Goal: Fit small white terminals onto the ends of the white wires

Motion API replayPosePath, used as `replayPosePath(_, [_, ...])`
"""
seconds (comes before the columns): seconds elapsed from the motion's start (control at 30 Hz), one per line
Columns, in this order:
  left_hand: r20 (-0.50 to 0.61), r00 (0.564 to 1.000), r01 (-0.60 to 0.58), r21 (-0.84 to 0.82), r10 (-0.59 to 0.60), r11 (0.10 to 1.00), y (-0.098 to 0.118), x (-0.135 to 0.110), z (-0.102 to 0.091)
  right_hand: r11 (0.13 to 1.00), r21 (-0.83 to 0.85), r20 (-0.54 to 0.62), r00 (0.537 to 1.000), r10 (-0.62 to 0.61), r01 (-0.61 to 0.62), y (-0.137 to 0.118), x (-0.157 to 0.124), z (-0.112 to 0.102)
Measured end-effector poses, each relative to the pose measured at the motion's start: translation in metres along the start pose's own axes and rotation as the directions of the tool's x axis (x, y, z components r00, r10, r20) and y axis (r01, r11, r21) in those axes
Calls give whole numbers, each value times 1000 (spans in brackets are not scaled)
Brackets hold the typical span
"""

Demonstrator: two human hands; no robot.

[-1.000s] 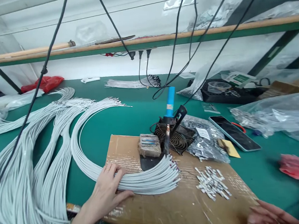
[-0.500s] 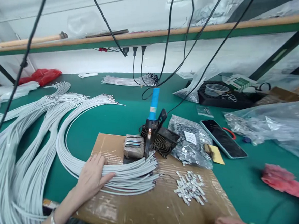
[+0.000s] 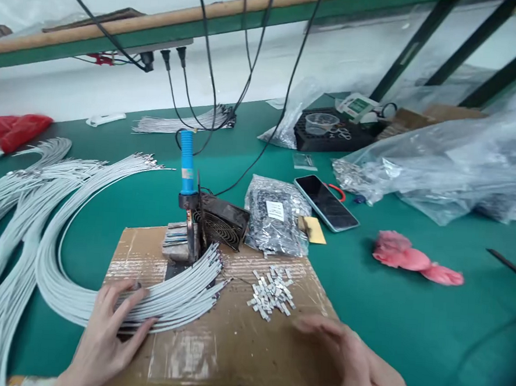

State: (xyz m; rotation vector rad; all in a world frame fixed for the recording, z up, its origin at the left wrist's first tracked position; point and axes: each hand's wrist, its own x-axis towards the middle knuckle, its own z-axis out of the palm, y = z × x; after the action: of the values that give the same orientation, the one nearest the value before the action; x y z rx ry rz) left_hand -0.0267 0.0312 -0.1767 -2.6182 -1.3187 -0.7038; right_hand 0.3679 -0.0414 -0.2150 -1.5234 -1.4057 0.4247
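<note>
Currently L hand (image 3: 105,329) is lying flat, fingers spread, pressing the grey wire bundle (image 3: 177,296) onto the cardboard sheet (image 3: 213,359), wire ends beside the soldering iron (image 3: 186,165), while R hand (image 3: 356,362), open & empty, is hovering near the metal terminals (image 3: 271,293), all lying loose, so work appears barely begun.

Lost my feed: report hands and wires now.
Left hand flat on white wire bundle, open. Right hand open, empty, beside metal clips pile. Soldering iron upright behind wire ends.
</note>
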Motion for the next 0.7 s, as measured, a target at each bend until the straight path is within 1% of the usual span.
replayPosePath(0.03, [-45, 998, -35, 12, 36, 999, 4, 1, 1, 980, -127, 14, 988, -155, 155, -3, 8, 1])
replayPosePath(0.07, [-76, 994, -75, 7, 75, 997, 9, 2, 2, 944, -196, 20, 964, -265, 264, -6, 17, 4])
replayPosePath(0.1, [-80, 990, -114, -18, 112, 993, 12, 2, 3, 890, -282, 93, 934, -345, 357, -8, 28, 8])
replayPosePath(0.13, [-65, 987, -149, -53, 146, 987, 15, 3, 3, 814, -394, 147, 904, -402, 426, -10, 39, 13])
replayPosePath(0.2, [-33, 982, -189, -107, 187, 976, 18, 5, 4, 746, -494, 235, 895, -380, 447, -10, 59, 25])
replayPosePath(0.3, [-31, 979, -204, -122, 202, 971, 16, 7, 5, 658, -578, 297, 875, -382, 483, -6, 81, 45])
replayPosePath(0.37, [-26, 978, -209, -129, 208, 969, 14, 5, 6, 622, -613, 316, 873, -371, 487, -6, 92, 56])
replayPosePath(0.47, [-16, 982, -187, -149, 186, 971, 11, 2, 8, 604, -642, 346, 881, -321, 472, -9, 104, 68])
replayPosePath(0.53, [-9, 984, -177, -156, 178, 972, 10, 1, 9, 603, -638, 379, 877, -296, 479, -11, 108, 71])
replayPosePath(0.6, [0, 984, -174, -157, 176, 972, 9, 0, 9, 607, -621, 407, 866, -291, 496, -10, 106, 71])
replayPosePath(0.7, [1, 985, -171, -160, 173, 972, 10, 1, 9, 610, -597, 416, 851, -319, 521, -7, 97, 64])
